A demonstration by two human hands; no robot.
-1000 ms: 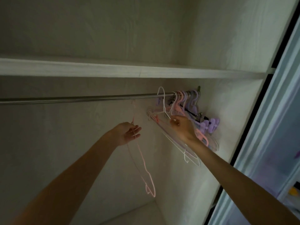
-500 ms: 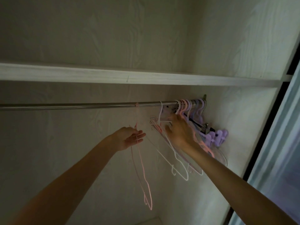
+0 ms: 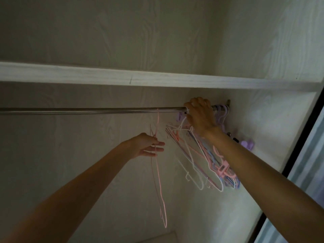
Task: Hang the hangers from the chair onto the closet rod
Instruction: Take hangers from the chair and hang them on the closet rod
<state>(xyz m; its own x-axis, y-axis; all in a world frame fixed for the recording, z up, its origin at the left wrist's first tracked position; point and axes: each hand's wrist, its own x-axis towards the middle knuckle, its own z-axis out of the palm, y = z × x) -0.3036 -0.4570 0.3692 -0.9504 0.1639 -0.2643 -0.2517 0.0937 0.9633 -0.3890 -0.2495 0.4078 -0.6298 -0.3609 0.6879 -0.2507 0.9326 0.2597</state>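
Right hand (image 3: 199,114) is up at the rod (image 3: 87,110), fingers curled over the hooks of a hung bunch (image 3: 210,163), frame centre-right. Left hand (image 3: 149,146) pinches a pink hanger (image 3: 158,181), hooked on the rod, so the job looks nearly done; the chair's out of view.

R hand (image 3: 199,116) gripping hanger hooks at closet rod (image 3: 87,110), L hand (image 3: 147,146) pinching pink hanger (image 3: 158,181) hung on rod
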